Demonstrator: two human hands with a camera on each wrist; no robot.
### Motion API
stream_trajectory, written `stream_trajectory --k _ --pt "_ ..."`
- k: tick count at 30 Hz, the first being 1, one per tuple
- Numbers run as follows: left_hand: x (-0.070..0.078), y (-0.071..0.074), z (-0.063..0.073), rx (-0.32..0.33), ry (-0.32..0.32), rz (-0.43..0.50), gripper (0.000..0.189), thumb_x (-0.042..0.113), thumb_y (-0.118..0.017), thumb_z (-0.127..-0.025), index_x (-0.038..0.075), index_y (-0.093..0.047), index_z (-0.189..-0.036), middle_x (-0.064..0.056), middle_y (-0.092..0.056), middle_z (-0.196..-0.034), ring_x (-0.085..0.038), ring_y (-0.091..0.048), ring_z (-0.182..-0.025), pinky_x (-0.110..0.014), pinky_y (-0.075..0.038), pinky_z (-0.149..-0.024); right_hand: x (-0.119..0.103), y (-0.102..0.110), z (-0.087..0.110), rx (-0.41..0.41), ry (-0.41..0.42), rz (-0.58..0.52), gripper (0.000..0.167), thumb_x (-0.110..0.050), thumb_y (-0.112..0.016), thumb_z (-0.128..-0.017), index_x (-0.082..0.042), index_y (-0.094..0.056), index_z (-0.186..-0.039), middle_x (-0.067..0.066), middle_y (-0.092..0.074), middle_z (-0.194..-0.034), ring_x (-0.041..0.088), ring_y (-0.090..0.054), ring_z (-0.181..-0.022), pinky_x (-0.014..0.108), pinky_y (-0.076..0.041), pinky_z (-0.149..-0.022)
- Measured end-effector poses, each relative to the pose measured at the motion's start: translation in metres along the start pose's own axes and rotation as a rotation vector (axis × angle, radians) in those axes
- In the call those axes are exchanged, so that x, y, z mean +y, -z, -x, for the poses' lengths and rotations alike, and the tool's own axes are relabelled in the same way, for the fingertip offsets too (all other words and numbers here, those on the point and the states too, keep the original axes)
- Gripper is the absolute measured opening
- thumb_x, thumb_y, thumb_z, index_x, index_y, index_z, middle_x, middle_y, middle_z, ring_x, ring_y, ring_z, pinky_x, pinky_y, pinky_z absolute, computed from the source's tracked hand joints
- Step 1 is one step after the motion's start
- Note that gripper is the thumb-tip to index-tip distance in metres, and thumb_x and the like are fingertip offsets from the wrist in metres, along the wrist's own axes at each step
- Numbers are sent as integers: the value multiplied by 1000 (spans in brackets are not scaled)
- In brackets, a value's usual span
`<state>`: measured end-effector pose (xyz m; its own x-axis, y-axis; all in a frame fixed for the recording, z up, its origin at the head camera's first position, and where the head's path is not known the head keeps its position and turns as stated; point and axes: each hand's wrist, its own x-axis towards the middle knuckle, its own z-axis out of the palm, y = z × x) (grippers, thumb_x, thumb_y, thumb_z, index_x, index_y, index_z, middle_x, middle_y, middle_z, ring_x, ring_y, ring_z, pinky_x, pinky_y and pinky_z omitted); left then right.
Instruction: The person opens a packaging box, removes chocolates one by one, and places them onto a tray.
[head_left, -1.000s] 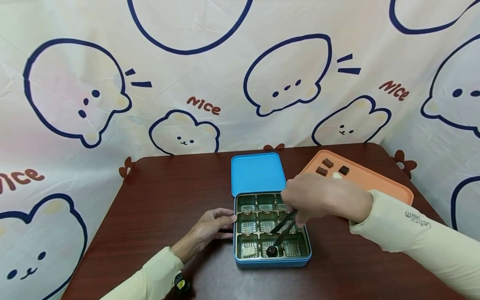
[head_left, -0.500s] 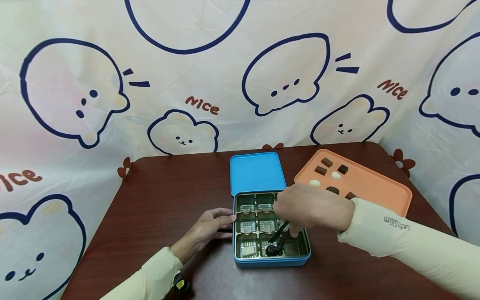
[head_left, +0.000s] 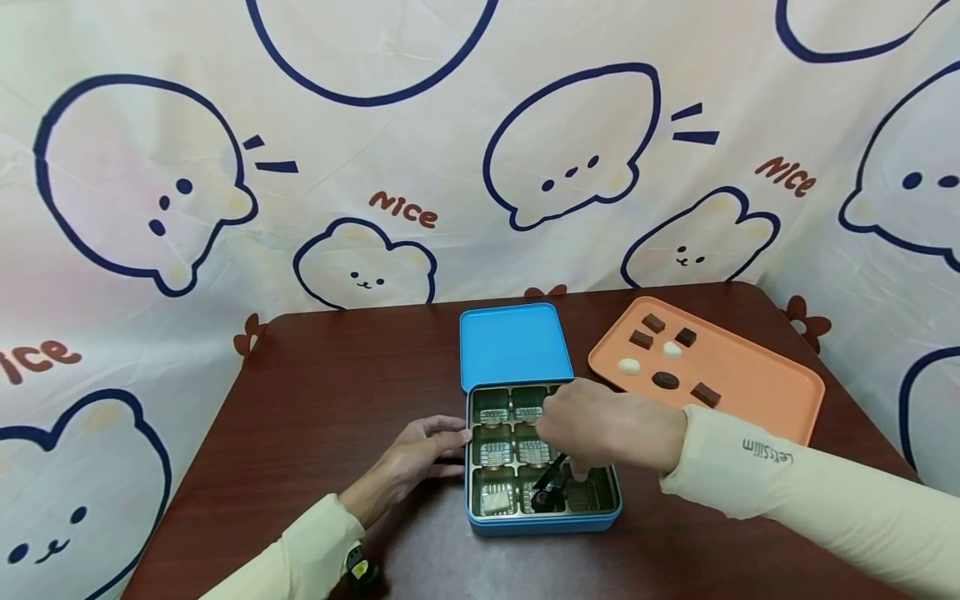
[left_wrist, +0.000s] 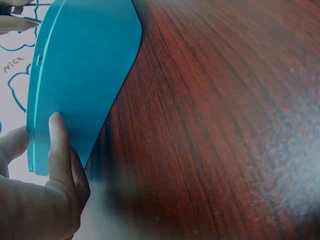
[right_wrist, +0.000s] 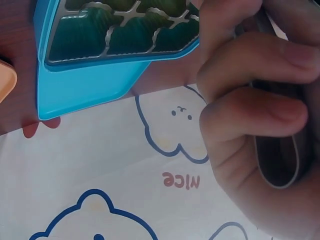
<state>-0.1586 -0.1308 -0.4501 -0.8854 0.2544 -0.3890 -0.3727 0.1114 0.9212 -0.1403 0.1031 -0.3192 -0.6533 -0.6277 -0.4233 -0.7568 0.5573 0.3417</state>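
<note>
My right hand [head_left: 611,427] holds black tongs [head_left: 552,472], reaching down into the blue tin [head_left: 543,527]. Their tips are at a dark round chocolate [head_left: 542,502] in the front middle compartment; whether they still squeeze it, I cannot tell. In the right wrist view, curled fingers wrap the tongs' bent end [right_wrist: 278,175]. A white square chocolate [head_left: 495,502] lies in the front left compartment. My left hand [head_left: 420,454] touches the tin's left side, fingers extended; in the left wrist view a fingertip rests on the blue wall [left_wrist: 90,75] and the thumb is at the rim.
Behind the tin lies its open blue lid [head_left: 514,343]. At the back right, an orange tray [head_left: 765,387] bears several brown and white chocolates [head_left: 665,380]. A patterned cloth [head_left: 465,167] hangs behind the dark wooden table [head_left: 360,375].
My right hand has moved a little left and down, bringing the tongs lower around the dark chocolate. More of the orange tray shows. My left hand stays against the tin.
</note>
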Motion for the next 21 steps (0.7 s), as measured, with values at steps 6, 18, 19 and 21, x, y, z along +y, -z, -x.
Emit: stream_trajectory --k 6,18,19,21 --pt "0 0 0 -2 -4 -3 50 21 -70 -95 -5 -52 -134 -20 -65 -117 -25 -69 -94 -41 -62 -81 -2 -1 1 13 3 23 29 -43 -88 -73 -21 -69 -69 -6 -53 -60 9 -48 -51 21 -44 -48" --pt "0 0 0 -5 -3 -2 50 21 -69 -95 -5 -52 -134 -20 -66 -117 -26 -69 -94 -40 -62 -80 4 3 6 68 21 29 28 -40 -87 -75 -20 -68 -67 -6 -52 -58 10 -47 -53 23 -44 -49" --pt "0 0 0 -4 -4 -3 49 21 -69 -95 -5 -52 -134 -20 -65 -117 -26 -69 -94 -40 -62 -80 5 5 7 68 20 15 28 -40 -87 -75 -20 -68 -67 -6 -52 -58 10 -48 -53 23 -44 -49" --pt "0 0 0 -3 -4 -4 49 20 -69 -95 -5 -52 -134 -20 -65 -117 -26 -69 -95 -40 -62 -80 8 9 9 51 16 -10 29 -39 -87 -76 -20 -67 -67 -6 -51 -59 10 -48 -54 23 -45 -50"
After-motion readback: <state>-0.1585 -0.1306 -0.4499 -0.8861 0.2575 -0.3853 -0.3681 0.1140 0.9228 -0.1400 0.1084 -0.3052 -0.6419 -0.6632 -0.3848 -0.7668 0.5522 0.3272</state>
